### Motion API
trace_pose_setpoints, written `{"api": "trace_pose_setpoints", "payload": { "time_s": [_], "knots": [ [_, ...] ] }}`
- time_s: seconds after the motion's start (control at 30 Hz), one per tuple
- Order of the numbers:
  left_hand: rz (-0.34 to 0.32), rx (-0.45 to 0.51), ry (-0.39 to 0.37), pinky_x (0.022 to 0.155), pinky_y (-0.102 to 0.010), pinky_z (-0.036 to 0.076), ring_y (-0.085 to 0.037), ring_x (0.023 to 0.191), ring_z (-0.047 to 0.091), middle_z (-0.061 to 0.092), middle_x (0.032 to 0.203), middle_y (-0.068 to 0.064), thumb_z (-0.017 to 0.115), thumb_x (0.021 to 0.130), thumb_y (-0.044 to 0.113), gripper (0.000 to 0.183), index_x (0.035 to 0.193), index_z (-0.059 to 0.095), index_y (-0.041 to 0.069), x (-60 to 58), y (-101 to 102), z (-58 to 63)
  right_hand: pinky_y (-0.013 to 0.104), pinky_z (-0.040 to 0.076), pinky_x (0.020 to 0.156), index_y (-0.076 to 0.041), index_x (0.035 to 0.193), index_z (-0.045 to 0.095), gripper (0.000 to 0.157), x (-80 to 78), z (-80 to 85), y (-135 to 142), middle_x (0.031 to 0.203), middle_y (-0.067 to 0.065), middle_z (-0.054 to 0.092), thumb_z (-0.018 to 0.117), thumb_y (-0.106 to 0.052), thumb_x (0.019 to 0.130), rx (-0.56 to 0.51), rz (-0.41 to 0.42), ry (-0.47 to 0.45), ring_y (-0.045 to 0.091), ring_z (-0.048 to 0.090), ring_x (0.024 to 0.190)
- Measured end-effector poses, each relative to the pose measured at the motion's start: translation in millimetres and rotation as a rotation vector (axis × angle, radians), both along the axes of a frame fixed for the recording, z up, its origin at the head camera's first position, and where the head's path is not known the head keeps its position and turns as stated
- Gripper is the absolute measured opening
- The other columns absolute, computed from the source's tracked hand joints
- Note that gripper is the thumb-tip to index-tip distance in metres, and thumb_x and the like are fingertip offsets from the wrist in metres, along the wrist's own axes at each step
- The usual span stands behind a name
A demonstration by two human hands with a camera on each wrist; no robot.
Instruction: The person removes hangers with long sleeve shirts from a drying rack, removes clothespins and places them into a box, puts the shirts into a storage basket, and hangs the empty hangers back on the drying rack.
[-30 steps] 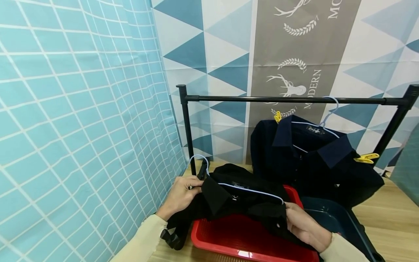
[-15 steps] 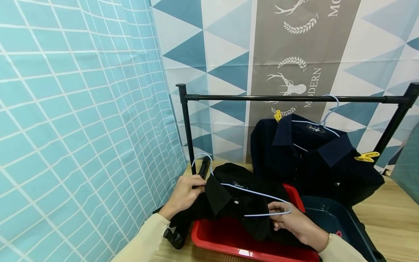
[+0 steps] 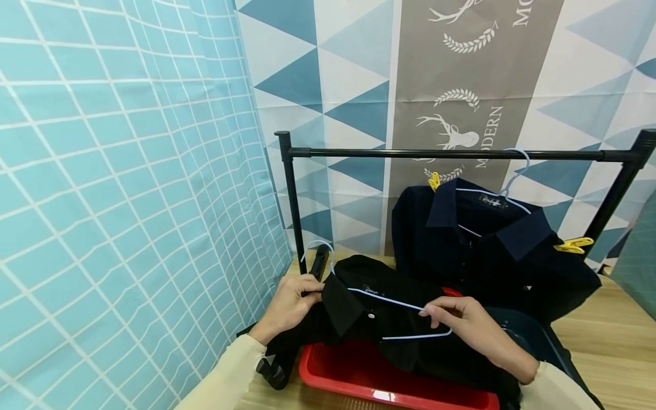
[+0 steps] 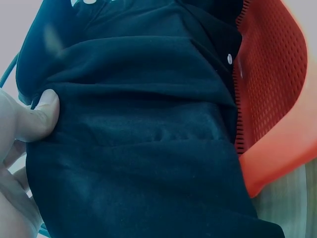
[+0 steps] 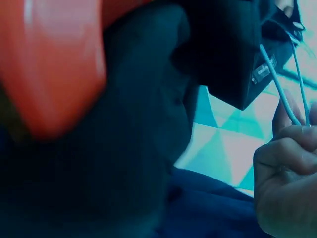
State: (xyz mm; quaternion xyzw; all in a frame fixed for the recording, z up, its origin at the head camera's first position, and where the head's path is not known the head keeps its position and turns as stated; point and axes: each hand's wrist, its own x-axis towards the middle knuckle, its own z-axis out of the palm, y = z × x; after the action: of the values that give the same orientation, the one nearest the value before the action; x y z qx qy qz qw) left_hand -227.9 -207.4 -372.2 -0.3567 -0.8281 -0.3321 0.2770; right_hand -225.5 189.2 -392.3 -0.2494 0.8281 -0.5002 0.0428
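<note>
A black collared shirt (image 3: 343, 307) lies partly over a red basket (image 3: 359, 370). A light blue wire hanger (image 3: 386, 298) runs through its neck, its hook rising on the left and its right end sticking out of the shirt. My left hand (image 3: 287, 307) pinches the shirt beside the collar; in the left wrist view the thumb (image 4: 42, 116) presses on the black cloth. With my right hand (image 3: 466, 327) I pinch the hanger's upper wire near its exposed right end. The right wrist view shows those fingers (image 5: 287, 153) curled at the two hanger wires (image 5: 280, 89).
Behind stands a black garment rack (image 3: 369, 153). From its bar hangs a navy shirt (image 3: 482, 256) on a blue hanger, with yellow clips (image 3: 573, 245) at its shoulders. A dark blue basket (image 3: 517, 330) sits right of the red one on the wooden table (image 3: 605, 336).
The hanger's right end has come out of the shirt's neck. My right hand let go of the shirt's right side and moved up onto the hanger wire. My left hand has stayed nearly still.
</note>
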Motion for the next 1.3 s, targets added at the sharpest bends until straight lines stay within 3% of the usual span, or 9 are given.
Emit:
{"api": "trace_pose_setpoints", "payload": {
  "time_s": [0.1,0.17,0.37,0.73,0.93,1.3],
  "knots": [
    [0.000,0.004,-0.003,0.070,-0.025,0.053,-0.004,0.075,0.065,0.073,0.087,0.009,0.078,0.083,-0.008,0.023,0.095,0.084,0.012,-0.6,0.0,-0.3,0.026,0.047,0.063,-0.024,0.105,0.078,0.012,5.8,1.5,-5.9,0.085,-0.012,0.068,0.067,-0.025,0.102,0.109,-0.007,0.309,0.009,0.060,0.076],
    [-0.001,0.004,-0.001,0.070,-0.025,0.053,-0.004,0.075,0.064,0.072,0.086,0.009,0.078,0.083,-0.008,0.024,0.095,0.084,0.012,-0.8,0.3,0.1,0.024,0.047,0.059,-0.026,0.103,0.078,0.011,8.6,2.2,-9.4,0.080,-0.016,0.065,0.070,-0.020,0.100,0.141,-0.021,0.454,0.004,0.058,0.069],
    [-0.007,-0.009,0.005,0.065,-0.023,0.048,-0.004,0.071,0.059,0.071,0.086,0.008,0.078,0.084,-0.006,0.022,0.096,0.084,0.012,0.3,3.1,2.4,0.021,0.044,0.055,-0.021,0.101,0.077,0.018,10.7,3.7,-14.5,0.079,-0.017,0.061,0.074,-0.005,0.094,0.194,-0.053,0.651,-0.002,0.049,0.063],
    [-0.016,-0.017,-0.101,0.069,-0.024,0.054,-0.007,0.082,0.068,0.075,0.090,0.001,0.081,0.087,0.005,0.015,0.102,0.083,0.008,4.2,4.4,1.0,0.020,0.040,0.053,-0.018,0.101,0.076,0.024,15.6,-0.9,9.4,0.086,-0.012,0.067,0.076,0.004,0.090,0.168,-0.187,0.737,-0.002,0.045,0.061],
    [-0.010,-0.044,-0.107,0.066,-0.024,0.052,-0.005,0.080,0.065,0.073,0.089,0.007,0.081,0.088,0.007,0.015,0.103,0.083,0.010,5.8,0.1,-3.2,0.018,0.036,0.053,-0.021,0.099,0.075,0.031,16.9,1.4,31.2,0.081,-0.016,0.059,0.076,0.008,0.087,0.187,-0.261,0.774,-0.001,0.044,0.060],
    [-0.003,-0.060,-0.122,0.072,-0.026,0.056,-0.009,0.084,0.067,0.074,0.092,0.005,0.080,0.089,0.008,0.014,0.103,0.082,0.009,7.2,-7.7,-14.1,0.018,0.034,0.053,-0.016,0.100,0.076,0.037,17.5,-4.9,68.5,0.091,-0.003,0.073,0.076,0.016,0.081,0.144,-0.329,0.790,0.001,0.050,0.065]
  ]
}}
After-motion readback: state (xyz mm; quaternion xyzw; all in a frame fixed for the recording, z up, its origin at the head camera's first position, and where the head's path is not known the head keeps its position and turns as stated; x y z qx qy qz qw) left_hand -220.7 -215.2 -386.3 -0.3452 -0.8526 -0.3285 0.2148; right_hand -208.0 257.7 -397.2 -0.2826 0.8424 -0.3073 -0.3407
